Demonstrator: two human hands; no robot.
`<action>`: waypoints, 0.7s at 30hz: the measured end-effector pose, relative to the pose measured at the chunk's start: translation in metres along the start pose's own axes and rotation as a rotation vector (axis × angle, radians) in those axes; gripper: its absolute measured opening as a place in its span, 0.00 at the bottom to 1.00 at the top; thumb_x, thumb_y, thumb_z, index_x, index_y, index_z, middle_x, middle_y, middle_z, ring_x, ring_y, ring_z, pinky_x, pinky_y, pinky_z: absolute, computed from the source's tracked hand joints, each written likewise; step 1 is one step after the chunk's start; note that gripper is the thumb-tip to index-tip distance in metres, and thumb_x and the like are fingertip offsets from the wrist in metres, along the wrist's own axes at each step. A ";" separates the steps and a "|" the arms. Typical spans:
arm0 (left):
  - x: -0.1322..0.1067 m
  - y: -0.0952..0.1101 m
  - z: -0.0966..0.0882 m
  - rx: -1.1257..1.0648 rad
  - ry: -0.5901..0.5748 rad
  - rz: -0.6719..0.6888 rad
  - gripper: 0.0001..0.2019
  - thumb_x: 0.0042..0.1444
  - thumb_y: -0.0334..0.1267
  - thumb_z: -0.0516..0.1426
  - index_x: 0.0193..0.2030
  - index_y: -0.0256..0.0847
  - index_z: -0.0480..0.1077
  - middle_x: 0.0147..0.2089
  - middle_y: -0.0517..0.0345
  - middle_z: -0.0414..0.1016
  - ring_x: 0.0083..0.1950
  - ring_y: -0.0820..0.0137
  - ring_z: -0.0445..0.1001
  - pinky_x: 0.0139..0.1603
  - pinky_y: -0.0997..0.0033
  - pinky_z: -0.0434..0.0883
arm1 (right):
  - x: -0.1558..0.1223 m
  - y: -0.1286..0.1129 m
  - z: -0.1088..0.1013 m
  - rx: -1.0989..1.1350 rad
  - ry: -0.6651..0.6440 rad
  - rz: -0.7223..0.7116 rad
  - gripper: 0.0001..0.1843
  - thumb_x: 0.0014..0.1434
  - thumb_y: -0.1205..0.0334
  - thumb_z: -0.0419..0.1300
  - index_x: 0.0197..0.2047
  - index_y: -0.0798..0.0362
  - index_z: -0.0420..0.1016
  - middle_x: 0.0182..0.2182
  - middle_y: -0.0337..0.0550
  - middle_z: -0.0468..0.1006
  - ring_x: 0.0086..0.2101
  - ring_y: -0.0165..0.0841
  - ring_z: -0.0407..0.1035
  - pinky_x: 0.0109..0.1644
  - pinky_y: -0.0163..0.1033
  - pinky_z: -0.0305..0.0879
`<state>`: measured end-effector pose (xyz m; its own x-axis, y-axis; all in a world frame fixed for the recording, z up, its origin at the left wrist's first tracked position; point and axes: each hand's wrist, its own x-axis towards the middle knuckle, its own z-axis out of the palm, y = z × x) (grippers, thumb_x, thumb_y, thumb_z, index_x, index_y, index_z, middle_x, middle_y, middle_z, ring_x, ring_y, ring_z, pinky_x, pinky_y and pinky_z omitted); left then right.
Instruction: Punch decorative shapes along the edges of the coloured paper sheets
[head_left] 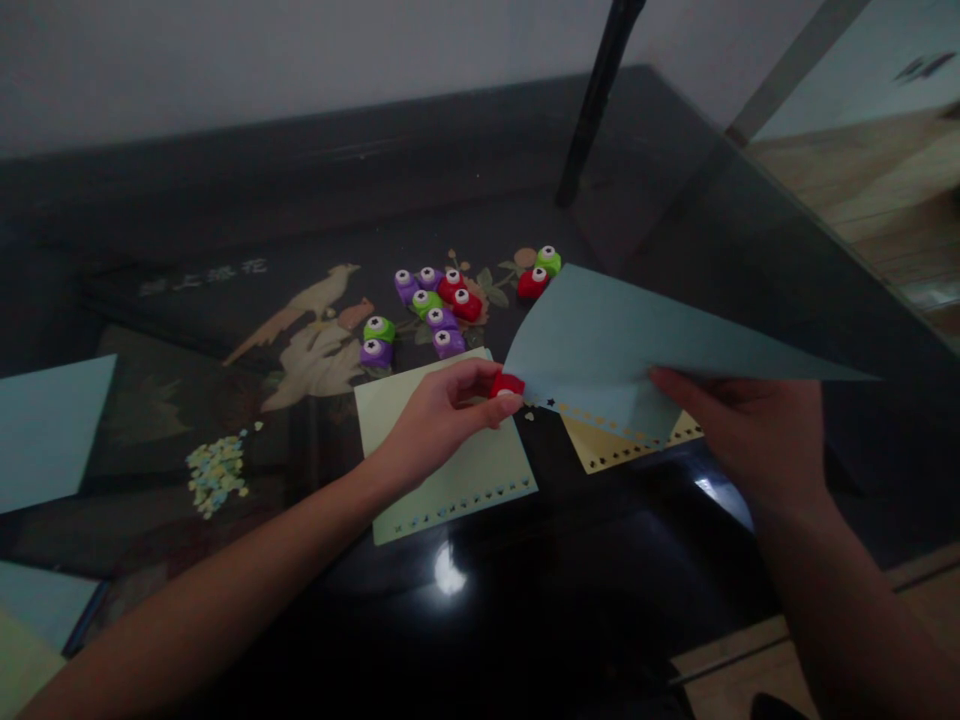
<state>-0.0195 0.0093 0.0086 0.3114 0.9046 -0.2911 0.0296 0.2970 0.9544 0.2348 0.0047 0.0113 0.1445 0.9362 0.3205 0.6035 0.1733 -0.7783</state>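
Head view: left fingers (504, 406) are gripping a red punch (508, 384) at the left end of a blue sheet (592, 335); right fingers (681, 390) are pinching the sheet. It is slanting, long axis running rightward past them, punched holes (551, 402) lining its near edge.

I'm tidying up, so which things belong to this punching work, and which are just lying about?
Likely belong:
red punch (left hand)
blue sheet (right hand)
green sheet
yellow sheet
cut-outs

Seemingly lying about:
other punches
blue paper, far left
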 end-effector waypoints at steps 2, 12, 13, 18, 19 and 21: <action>0.000 0.000 0.000 0.001 0.000 0.006 0.11 0.49 0.39 0.62 0.38 0.37 0.72 0.38 0.54 0.76 0.37 0.70 0.72 0.36 0.72 0.70 | 0.000 0.000 0.000 0.008 -0.009 0.006 0.04 0.45 0.62 0.67 0.24 0.47 0.76 0.20 0.32 0.75 0.20 0.30 0.69 0.22 0.35 0.64; 0.000 -0.002 0.000 -0.006 0.005 0.021 0.10 0.49 0.39 0.63 0.37 0.38 0.72 0.38 0.54 0.76 0.36 0.70 0.72 0.36 0.71 0.70 | 0.001 -0.003 -0.002 -0.041 -0.004 -0.038 0.04 0.46 0.61 0.67 0.23 0.46 0.76 0.17 0.31 0.73 0.18 0.30 0.66 0.20 0.35 0.62; 0.001 -0.002 0.000 -0.012 0.003 0.021 0.10 0.49 0.39 0.63 0.37 0.38 0.72 0.37 0.55 0.76 0.36 0.71 0.72 0.36 0.72 0.69 | 0.001 -0.003 -0.002 -0.034 -0.002 -0.043 0.03 0.46 0.61 0.67 0.24 0.46 0.77 0.18 0.32 0.74 0.19 0.31 0.67 0.21 0.35 0.64; 0.001 -0.002 -0.001 -0.022 -0.007 0.025 0.11 0.49 0.39 0.63 0.38 0.37 0.72 0.37 0.55 0.75 0.36 0.71 0.71 0.35 0.73 0.69 | 0.000 0.003 0.000 0.011 0.011 -0.053 0.04 0.46 0.63 0.68 0.28 0.46 0.78 0.22 0.33 0.78 0.23 0.32 0.71 0.25 0.36 0.68; 0.000 -0.002 -0.001 -0.022 -0.006 0.024 0.10 0.49 0.39 0.63 0.37 0.37 0.72 0.37 0.55 0.75 0.35 0.71 0.71 0.35 0.73 0.68 | -0.001 0.004 0.001 0.006 0.014 -0.050 0.04 0.46 0.63 0.68 0.27 0.46 0.78 0.22 0.32 0.78 0.22 0.31 0.71 0.24 0.36 0.67; 0.000 -0.001 0.000 -0.026 -0.006 0.023 0.10 0.49 0.38 0.63 0.37 0.38 0.72 0.37 0.56 0.75 0.35 0.72 0.71 0.35 0.73 0.68 | -0.001 0.005 0.001 -0.004 0.021 -0.046 0.04 0.45 0.63 0.69 0.27 0.46 0.78 0.21 0.32 0.78 0.22 0.31 0.71 0.25 0.36 0.68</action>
<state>-0.0197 0.0091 0.0071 0.3175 0.9095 -0.2684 -0.0027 0.2839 0.9588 0.2368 0.0049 0.0059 0.1326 0.9206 0.3673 0.6127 0.2152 -0.7604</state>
